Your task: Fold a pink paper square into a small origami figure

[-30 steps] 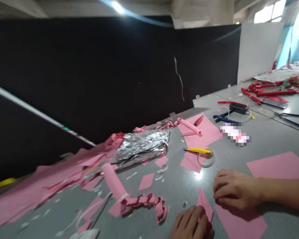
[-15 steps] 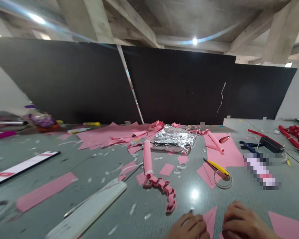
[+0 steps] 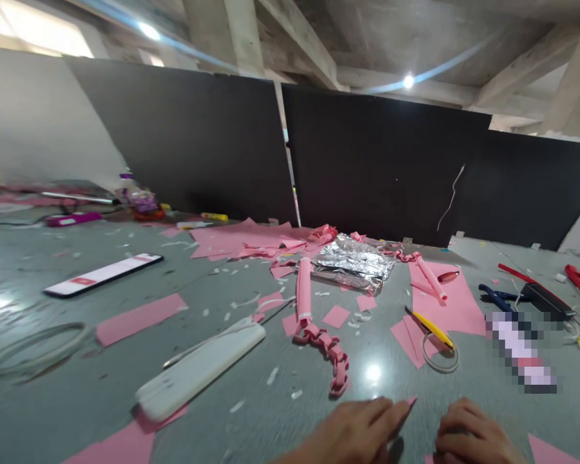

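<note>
At the bottom of the view, my left hand [image 3: 350, 435] is closed, fingers stretched together, with the tip of a pink paper piece [image 3: 412, 401] poking out at its fingertips. The rest of that paper is hidden. Just to its right, my right hand [image 3: 473, 435] is low over the table with curled fingers. A sliver of pink shows beside it, but what lies under those fingers is hidden. Ahead of my left hand lies a pink paper chain [image 3: 336, 357], joined to a rolled pink paper tube [image 3: 304, 290]. A yellow craft knife [image 3: 430, 327] lies beyond my right hand.
A white power strip [image 3: 203, 367] and a phone [image 3: 104, 274] lie left. Crumpled foil [image 3: 355, 261] sits toward the black partition [image 3: 377, 161]. Blue-handled scissors [image 3: 497, 299], a tape ring [image 3: 33, 348] and pink sheets [image 3: 444, 303] are spread about, with white scraps.
The view has swung left. My left hand reaches further into view, angled right, and the folded pink paper between my hands is now mostly hidden. My right hand stays curled in about the same place.
</note>
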The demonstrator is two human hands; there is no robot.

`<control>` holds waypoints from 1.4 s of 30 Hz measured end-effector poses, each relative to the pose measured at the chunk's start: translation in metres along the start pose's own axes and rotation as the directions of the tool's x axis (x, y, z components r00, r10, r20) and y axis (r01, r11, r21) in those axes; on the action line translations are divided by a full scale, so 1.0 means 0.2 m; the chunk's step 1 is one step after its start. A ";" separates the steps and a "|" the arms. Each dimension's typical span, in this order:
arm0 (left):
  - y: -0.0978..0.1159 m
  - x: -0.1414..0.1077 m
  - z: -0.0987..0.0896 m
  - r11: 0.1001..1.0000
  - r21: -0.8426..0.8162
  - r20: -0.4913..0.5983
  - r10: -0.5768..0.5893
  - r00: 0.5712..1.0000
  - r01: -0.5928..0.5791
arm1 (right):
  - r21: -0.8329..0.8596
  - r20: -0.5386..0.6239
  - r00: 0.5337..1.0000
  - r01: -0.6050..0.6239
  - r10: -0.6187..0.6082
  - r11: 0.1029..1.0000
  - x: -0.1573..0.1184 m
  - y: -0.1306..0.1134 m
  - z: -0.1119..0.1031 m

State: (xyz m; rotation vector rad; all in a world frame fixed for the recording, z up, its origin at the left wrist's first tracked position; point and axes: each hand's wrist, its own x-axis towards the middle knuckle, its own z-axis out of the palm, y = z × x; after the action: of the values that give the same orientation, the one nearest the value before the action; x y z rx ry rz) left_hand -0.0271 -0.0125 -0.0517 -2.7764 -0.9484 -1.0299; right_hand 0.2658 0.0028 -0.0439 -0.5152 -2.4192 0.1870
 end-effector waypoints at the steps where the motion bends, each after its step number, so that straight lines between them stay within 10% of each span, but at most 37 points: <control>1: 0.01 0.02 -0.02 0.980 -0.166 -0.010 -0.113 0.994 0.109 | 0.025 0.015 1.000 -0.018 0.018 1.000 0.01 -0.02 -0.02; 6: -0.02 0.07 -0.09 0.718 -0.494 -0.017 -0.572 0.820 0.490 | 0.128 0.066 0.980 -0.195 0.188 0.973 0.04 -0.14 -0.11; 12: -0.03 0.09 -0.07 0.540 -0.576 0.084 -0.708 0.701 0.614 | 0.161 0.049 0.959 -0.285 0.281 0.945 0.04 -0.14 -0.12; 18: 0.03 0.10 -0.07 0.671 -0.552 -0.012 -0.600 0.800 0.495 | 0.255 -0.008 0.906 -0.408 0.424 0.877 0.07 -0.18 -0.12; 21: 0.05 0.07 -0.10 0.785 -0.521 -0.094 -0.443 0.892 0.335 | 0.450 0.148 0.778 -0.602 0.610 0.660 0.10 -0.23 -0.11; 25: 0.09 0.04 -0.18 0.934 -0.304 -0.083 0.172 0.982 -0.189 | 0.595 0.273 0.640 -0.699 0.718 0.396 0.11 -0.25 -0.10; 28: 0.12 0.05 -0.22 0.901 -0.017 0.073 0.433 0.898 -0.433 | 0.472 0.141 0.744 -0.630 0.653 0.617 0.10 -0.23 -0.10; 32: 0.15 0.06 -0.20 0.942 -0.020 0.188 0.332 0.924 -0.335 | 0.124 0.037 0.940 -0.340 0.338 0.932 0.11 -0.20 -0.13; 42: 0.18 0.05 -0.18 0.984 -0.139 0.217 0.144 0.966 -0.115 | -0.033 0.253 0.939 -0.233 0.233 0.972 0.13 -0.23 -0.15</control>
State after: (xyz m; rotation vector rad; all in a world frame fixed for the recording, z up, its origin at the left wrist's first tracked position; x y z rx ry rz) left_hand -0.0217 -0.0442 -0.0112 -3.0634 -0.7299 -0.7937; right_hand 0.2525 -0.0282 0.0062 -0.8249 -2.6018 0.3729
